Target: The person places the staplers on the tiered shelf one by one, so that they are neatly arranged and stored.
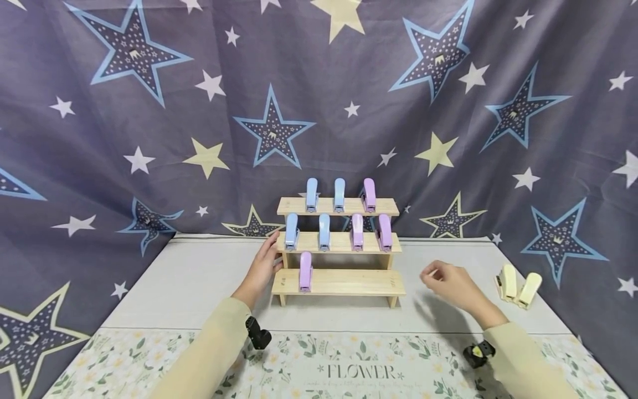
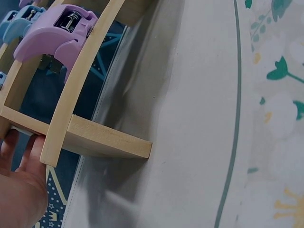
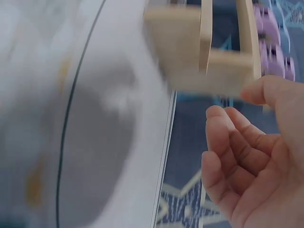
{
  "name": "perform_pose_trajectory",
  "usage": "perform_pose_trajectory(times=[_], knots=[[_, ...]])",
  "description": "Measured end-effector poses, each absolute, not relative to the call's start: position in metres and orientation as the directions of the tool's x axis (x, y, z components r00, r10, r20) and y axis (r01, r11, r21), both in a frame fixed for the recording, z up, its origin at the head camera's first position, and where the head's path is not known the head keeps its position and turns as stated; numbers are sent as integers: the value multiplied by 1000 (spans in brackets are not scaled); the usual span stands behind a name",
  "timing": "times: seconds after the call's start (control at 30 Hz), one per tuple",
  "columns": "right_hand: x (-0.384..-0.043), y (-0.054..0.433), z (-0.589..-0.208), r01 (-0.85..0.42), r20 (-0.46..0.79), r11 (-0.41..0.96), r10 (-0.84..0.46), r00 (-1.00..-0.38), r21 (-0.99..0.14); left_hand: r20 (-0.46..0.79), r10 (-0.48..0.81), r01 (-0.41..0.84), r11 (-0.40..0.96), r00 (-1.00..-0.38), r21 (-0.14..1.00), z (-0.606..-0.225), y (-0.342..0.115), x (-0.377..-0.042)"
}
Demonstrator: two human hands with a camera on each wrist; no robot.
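Observation:
A three-step wooden stand [image 1: 349, 282] bears several small staplers. On its top step are two blue staplers [image 1: 312, 194] and a purple stapler [image 1: 369, 194]; two more blue ones and two purple ones share the middle step. A single purple stapler [image 1: 305, 271] is toward the left of the bottom step. My left hand [image 1: 260, 270] grips the stand's left side by the middle step, its fingers [image 2: 33, 154] at the side piece. To the stand's right, my right hand [image 1: 454, 284] hovers with loosely curled fingers and holds nothing.
Two cream staplers [image 1: 518, 285] lie on the right of the white-topped table [image 1: 174, 288]. A floral mat [image 1: 369, 360] lettered FLOWER covers the front. A star-patterned curtain [image 1: 319, 72] hangs behind.

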State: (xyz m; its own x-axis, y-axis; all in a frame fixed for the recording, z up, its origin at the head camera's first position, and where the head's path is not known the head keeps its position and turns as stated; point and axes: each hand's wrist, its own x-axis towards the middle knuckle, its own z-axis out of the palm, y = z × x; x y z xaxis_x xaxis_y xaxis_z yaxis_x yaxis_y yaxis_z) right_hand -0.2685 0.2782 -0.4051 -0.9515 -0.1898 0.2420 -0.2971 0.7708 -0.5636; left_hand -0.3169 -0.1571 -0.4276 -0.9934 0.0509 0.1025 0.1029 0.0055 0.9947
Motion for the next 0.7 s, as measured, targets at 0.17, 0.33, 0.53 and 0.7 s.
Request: perform_pose_trajectory(times=[0.17,0.33,0.53,0.7], knots=[[-266,326,-404,-220,248,843,-107,-963,-491,103,48,104,13,-994,995,-428,-157,-318],[-263,370,-402,-146,234,877,-39,-971,-459,102,45,103,13,-994,995,-429,-157,-321],[-257,408,-403,-31,161,884,51,-986,-467,102,55,101,-13,-993,995,-430,-158,-323],[-256,426,-408,29,138,892,102,-985,-451,95,53,95,0,-994,996,-430,-159,-321]])
